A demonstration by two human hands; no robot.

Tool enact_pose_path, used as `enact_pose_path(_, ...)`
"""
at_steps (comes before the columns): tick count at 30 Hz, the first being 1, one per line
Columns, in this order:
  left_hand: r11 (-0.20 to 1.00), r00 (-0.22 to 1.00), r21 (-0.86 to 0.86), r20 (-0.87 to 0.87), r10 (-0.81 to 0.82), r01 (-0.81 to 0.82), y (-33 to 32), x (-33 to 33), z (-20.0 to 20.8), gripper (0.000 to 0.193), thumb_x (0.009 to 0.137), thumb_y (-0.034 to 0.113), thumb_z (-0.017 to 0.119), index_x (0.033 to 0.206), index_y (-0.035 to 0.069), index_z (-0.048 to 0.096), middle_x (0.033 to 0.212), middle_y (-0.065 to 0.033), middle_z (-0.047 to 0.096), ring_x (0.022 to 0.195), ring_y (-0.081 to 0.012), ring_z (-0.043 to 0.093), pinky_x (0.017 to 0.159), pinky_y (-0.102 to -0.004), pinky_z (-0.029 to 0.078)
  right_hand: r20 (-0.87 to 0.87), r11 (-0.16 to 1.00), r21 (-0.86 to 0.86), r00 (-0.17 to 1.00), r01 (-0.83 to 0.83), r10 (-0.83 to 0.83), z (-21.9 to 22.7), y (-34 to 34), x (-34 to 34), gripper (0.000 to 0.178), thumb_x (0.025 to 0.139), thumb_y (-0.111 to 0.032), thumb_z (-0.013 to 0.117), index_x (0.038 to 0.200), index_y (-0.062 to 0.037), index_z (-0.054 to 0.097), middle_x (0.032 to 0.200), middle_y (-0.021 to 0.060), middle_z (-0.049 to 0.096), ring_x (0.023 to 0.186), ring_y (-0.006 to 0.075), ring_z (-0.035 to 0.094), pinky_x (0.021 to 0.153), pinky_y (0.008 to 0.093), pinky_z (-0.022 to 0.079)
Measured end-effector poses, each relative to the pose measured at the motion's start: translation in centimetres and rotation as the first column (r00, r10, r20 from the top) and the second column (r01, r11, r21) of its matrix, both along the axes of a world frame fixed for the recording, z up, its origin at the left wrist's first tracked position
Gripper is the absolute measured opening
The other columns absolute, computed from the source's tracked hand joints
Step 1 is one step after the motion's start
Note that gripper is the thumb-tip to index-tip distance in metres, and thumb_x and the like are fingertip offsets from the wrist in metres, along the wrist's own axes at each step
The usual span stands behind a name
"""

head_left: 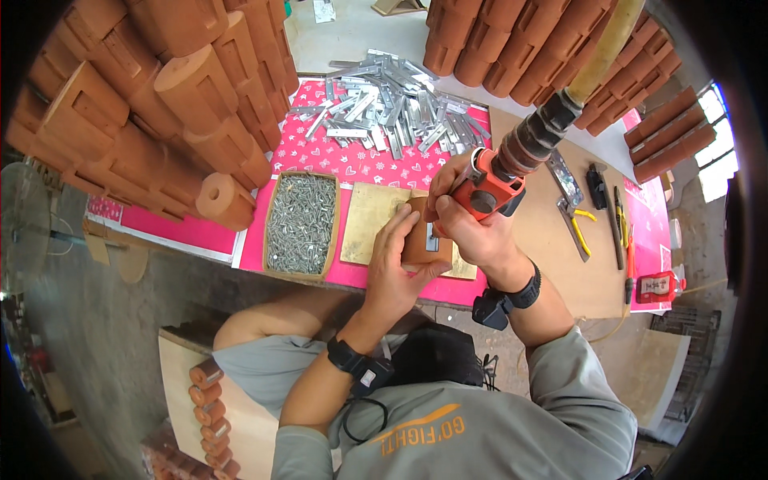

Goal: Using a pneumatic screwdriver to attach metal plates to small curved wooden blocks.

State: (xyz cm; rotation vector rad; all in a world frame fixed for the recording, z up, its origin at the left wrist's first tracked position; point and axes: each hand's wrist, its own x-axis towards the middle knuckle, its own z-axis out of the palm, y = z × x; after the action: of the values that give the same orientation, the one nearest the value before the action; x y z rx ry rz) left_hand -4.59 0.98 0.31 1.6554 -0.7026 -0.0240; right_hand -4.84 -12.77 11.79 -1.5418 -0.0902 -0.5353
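Observation:
My left hand (390,268) is wrapped round a reddish-brown cylinder (415,246), steadying it over a flat wooden board (365,220). A narrow metal strip (432,238) sits in the slot on the cylinder's side. In my right hand (478,234) is a red power driver (482,186), its black upper part and a thick yellowish hose running up to the right. The driver's tip is hidden behind my right fingers, close to the strip. Left of the board stands a shallow box of screws (302,224); beyond it lies a loose heap of metal strips (392,108).
Tall stacks of brown cylinders (192,88) crowd the left, with more stacks (512,48) at the far right. Yellow-handled pliers (578,232), other hand tools and a red container (660,286) lie on the right. A row of cylinders (210,412) rests on a lower board.

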Motion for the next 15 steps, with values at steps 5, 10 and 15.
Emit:
enact_pose_path(5,0.999,0.997,0.046,0.077,0.009,-0.012,0.7,0.2,0.4,0.083,0.076,0.028,0.088,0.144,0.003,0.046,0.15,-0.0206,0.045,0.138,-0.0372,0.045,0.113,-0.0461,0.04,0.031,0.998,0.027,0.998,-0.057,0.056,0.9,-0.2,0.0,0.013,0.077,0.004,0.061,0.09,0.001,0.061,0.08,0.0071,0.067,0.066,0.0123,0.063,0.062,0.0289,0.053)
enact_pose_path(10,0.912,0.913,0.277,0.359,0.192,-0.301,5.7,2.9,3.9,0.044,0.084,0.015,0.078,0.124,0.003,0.063,0.12,-0.0163,0.063,0.117,-0.0351,0.056,0.1,-0.0445,0.045,0.017,0.986,0.154,0.998,-0.066,0.064,1.6,-2.0,-0.7,0.019,0.078,0.005,0.058,0.097,0.0027,0.061,0.087,0.0098,0.068,0.069,0.0114,0.065,0.054,0.0247,0.053)
enact_pose_path(15,0.619,0.845,0.604,0.495,0.203,-0.503,10.0,6.2,6.1,0.027,0.085,0.014,0.074,0.11,0.003,0.071,0.104,-0.0143,0.063,0.103,-0.0338,0.056,0.093,-0.0444,0.045,0.069,0.982,0.183,0.997,-0.04,0.028,2.7,-2.9,-2.1,0.018,0.08,0.005,0.057,0.097,0.0031,0.062,0.09,0.0093,0.067,0.069,0.0118,0.065,0.052,0.0253,0.053)
